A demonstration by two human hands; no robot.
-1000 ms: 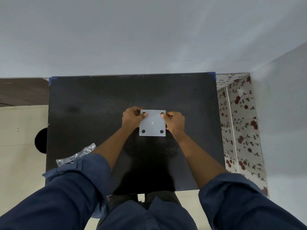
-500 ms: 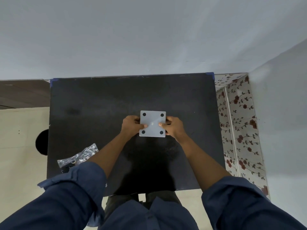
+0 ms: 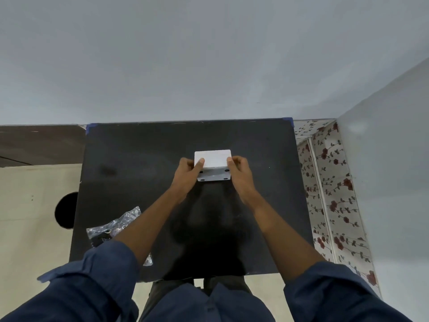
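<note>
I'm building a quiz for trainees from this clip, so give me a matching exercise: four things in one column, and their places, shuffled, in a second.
Things
1. white box
2. clear plastic bag
3. round dark hole
4. floral-patterned surface

Places
A. to the right of the black table
B. in the beige surface left of the table
C. held between the left hand and the right hand
D. on the table, near its front left corner

Pairs: 1-C, 2-D, 3-B, 4-A
</note>
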